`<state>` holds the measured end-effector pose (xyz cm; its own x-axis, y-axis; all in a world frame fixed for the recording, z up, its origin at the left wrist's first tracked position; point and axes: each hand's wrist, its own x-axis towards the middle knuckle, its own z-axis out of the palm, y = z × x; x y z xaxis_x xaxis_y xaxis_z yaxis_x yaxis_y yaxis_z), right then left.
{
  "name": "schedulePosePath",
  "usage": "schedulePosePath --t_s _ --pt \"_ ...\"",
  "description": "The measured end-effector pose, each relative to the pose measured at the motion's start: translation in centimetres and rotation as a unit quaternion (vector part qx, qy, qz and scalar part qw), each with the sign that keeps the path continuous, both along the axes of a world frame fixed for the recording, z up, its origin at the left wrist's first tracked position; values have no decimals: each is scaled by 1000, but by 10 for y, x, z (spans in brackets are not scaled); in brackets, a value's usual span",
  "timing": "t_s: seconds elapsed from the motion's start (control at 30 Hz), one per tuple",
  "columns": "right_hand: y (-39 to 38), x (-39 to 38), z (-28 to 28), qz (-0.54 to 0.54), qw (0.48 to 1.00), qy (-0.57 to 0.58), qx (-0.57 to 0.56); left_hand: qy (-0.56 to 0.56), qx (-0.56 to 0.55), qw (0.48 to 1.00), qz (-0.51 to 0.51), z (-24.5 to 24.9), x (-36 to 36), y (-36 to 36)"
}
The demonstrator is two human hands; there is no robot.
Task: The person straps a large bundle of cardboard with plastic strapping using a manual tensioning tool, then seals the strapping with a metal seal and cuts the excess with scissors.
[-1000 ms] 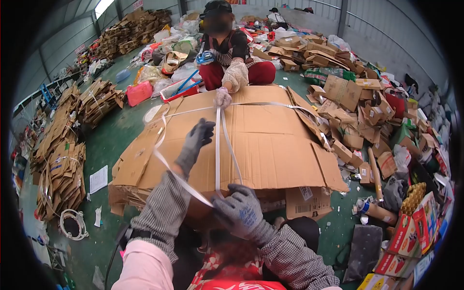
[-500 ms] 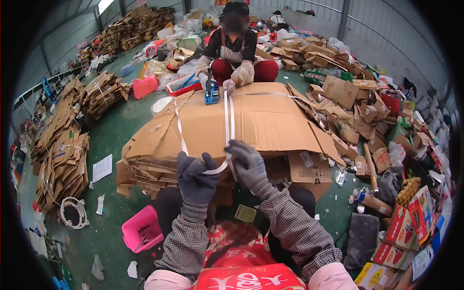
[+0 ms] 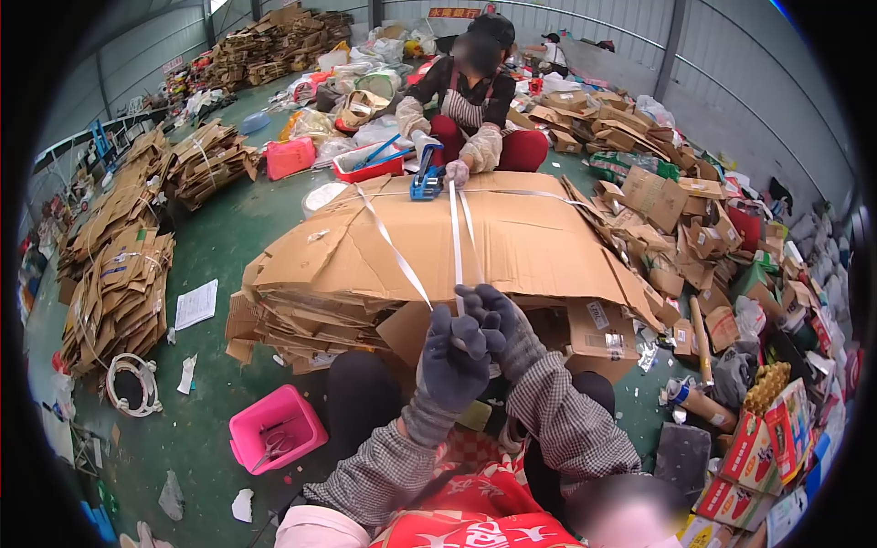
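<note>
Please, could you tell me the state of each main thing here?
Left hand: gloved, closed on strap
Right hand: gloved, closed on strap
White straps: nearly straight
Cardboard pile: flattened, stacked
Blue tool: on pile
Pink basket: open-topped
Scissors: in basket, blades unclear

Soft, diffuse light casts faint shadows; a blue glare streak (image 3: 778, 9) sits at one o'clock. Fisheye distortion bends the wall (image 3: 776, 100) toward two, inside black corners.
</note>
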<state>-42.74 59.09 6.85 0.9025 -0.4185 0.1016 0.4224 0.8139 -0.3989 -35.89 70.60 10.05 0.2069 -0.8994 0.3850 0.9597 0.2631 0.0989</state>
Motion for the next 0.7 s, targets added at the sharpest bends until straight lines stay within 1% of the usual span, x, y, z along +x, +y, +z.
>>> schedulePosePath --t_s 0.03,0.07,0.1,0.13,0.17,0.2,0.23,0.27,0.3,0.33,0.37,0.4,0.43,0.47,0.5,0.53,0.57,0.6,0.67,0.7 --pt "6 -2 9 -79 993 76 49 -30 5 999 -22 6 5 4" --pt "11 -3 20 -156 972 151 93 -23 103 994 -14 31 15 10" --pt "11 -5 25 -199 961 192 -32 -17 197 980 -8 57 35 10" --pt "11 -6 31 -246 927 239 -150 27 155 987 -16 43 68 -8" --pt "7 -10 33 -218 956 196 -21 72 111 991 -22 20 108 -34" --pt "5 -16 32 -185 965 148 111 99 155 982 45 16 148 -52" --pt "3 -22 27 -151 974 140 95 139 225 960 96 22 177 -66" --pt "4 -24 23 -151 974 139 97 176 293 928 147 23 202 -74" --pt "12 -22 30 -179 959 189 111 20 242 956 162 -8 247 -83" --pt "19 -21 37 -205 942 237 124 -137 185 958 171 -1 253 -82" --pt "21 -19 44 -228 936 238 122 87 194 977 4 8 264 -72" --pt "21 -22 40 -222 936 240 130 87 202 975 9 18 249 -51" --pt "15 -26 36 -211 952 202 92 -1 155 988 24 23 232 -31" --pt "7 -26 36 -201 965 157 54 -95 105 989 37 27 222 -14" --pt "4 -26 39 -198 964 154 88 -69 92 993 19 26 214 4" --pt "5 -26 45 -193 965 152 92 -40 78 996 3 22 205 25" --pt "8 -26 55 -198 961 172 89 -9 163 984 65 23 188 44" --pt "8 -25 60 -202 957 192 83 24 243 961 128 23 169 59" --pt "3 -23 54 -184 963 182 78 55 204 976 44 9 138 78" --pt "3 -22 55 -198 958 195 70 64 170 983 -2 2 128 81"
